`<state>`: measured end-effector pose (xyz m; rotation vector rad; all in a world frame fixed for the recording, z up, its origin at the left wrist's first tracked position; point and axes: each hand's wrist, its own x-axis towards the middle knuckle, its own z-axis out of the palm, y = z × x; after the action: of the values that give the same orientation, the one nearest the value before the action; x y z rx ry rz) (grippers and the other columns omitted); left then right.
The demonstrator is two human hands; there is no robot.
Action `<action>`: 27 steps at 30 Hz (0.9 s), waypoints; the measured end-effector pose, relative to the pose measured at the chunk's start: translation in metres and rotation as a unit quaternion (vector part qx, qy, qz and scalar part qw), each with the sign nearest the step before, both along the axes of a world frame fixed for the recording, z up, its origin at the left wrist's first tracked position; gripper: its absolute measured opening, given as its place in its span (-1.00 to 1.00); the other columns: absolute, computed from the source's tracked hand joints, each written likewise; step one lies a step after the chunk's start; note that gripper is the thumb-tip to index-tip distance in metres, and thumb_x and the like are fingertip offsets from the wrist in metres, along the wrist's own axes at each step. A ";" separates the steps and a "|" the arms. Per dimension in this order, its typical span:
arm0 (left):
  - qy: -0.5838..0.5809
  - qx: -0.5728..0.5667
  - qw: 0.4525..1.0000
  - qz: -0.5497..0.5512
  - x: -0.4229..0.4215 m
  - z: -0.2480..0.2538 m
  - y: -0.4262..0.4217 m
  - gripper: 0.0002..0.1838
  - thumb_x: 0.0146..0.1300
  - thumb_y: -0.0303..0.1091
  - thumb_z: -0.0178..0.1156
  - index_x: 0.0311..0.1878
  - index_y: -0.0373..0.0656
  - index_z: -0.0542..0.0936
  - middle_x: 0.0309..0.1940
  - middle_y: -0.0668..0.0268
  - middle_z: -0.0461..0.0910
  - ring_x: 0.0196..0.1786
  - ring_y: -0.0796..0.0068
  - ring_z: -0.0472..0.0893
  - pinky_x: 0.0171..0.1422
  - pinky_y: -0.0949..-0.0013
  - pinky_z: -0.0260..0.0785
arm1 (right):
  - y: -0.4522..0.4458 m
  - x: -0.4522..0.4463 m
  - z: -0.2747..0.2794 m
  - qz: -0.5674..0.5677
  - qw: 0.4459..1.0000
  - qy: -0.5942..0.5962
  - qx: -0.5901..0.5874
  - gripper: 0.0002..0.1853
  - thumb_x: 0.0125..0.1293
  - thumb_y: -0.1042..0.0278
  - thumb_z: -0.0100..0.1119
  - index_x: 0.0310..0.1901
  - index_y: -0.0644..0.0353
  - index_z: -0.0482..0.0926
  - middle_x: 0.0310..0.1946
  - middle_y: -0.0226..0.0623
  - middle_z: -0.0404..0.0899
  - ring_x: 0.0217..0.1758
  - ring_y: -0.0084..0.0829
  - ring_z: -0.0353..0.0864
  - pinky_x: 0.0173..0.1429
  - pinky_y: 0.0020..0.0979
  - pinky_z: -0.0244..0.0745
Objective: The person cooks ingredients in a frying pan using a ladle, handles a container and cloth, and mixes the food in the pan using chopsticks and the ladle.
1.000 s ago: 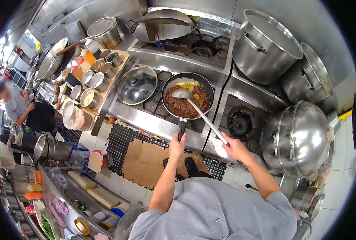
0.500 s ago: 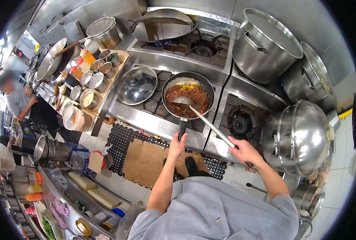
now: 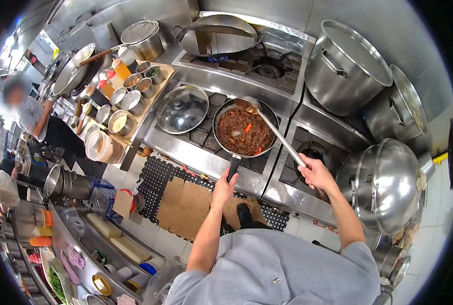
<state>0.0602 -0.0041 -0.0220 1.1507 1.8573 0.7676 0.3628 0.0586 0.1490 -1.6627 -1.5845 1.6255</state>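
My left hand (image 3: pixel 224 188) is closed round the black handle of a frying pan (image 3: pixel 215 133), which rests over a burner. Dark brown minced food (image 3: pixel 240 133) with bits of red and orange fills the pan. In my right hand (image 3: pixel 315 173) is the long metal handle of a ladle (image 3: pixel 280 134). Its bowl dips into the food at the pan's far side, partly covered by it. A glass lid (image 3: pixel 182 109) with a black knob lies on the grate to the left of the pan.
Behind stands a wide wok (image 3: pixel 217 38) above a blue flame. Large stockpots (image 3: pixel 346 68) and a domed steel steamer (image 3: pixel 389 185) crowd the right. Several metal cups (image 3: pixel 133 101) and squeeze bottles line the left counter. Farther left stands another person (image 3: pixel 33 117). Cardboard (image 3: pixel 184 208) covers the floor mat.
The ladle's bowl has gone from the pan's middle to its far edge, and the brown food now covers the yellow patch seen there. My right hand has moved up and slightly right.
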 end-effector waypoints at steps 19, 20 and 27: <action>-0.038 -0.037 0.998 0.018 -0.001 -0.004 0.001 -0.40 0.28 0.03 0.16 0.30 -0.08 0.41 -0.02 -0.11 0.58 0.11 -0.04 0.54 0.16 0.15 0.37 | -0.014 0.054 0.037 0.284 0.873 -0.283 0.278 -0.38 0.17 0.45 0.19 0.32 -0.04 0.36 -0.39 -0.01 0.54 -0.33 0.03 0.56 -0.19 -0.11 0.45; -0.038 -0.038 0.998 0.019 -0.001 -0.005 0.001 -0.40 0.28 0.03 0.16 0.30 -0.08 0.41 -0.02 -0.11 0.58 0.11 -0.04 0.54 0.16 0.15 0.37 | -0.014 0.058 0.045 0.276 0.881 -0.276 0.266 -0.38 0.16 0.45 0.20 0.31 -0.02 0.36 -0.37 0.01 0.55 -0.31 0.04 0.57 -0.18 -0.12 0.46; -0.053 -0.053 0.997 0.020 0.003 0.000 0.001 -0.38 0.27 0.05 0.16 0.30 -0.09 0.41 -0.01 -0.08 0.58 0.11 -0.02 0.55 0.17 0.17 0.37 | 0.023 0.042 0.038 0.254 0.878 -0.251 0.317 -0.43 0.20 0.43 0.19 0.29 0.06 0.38 -0.30 0.15 0.57 -0.20 0.10 0.57 -0.10 -0.11 0.44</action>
<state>0.0630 -0.0029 -0.0216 0.9903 1.8141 0.7282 0.4052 0.0814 0.1870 -1.4140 -2.6221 0.6703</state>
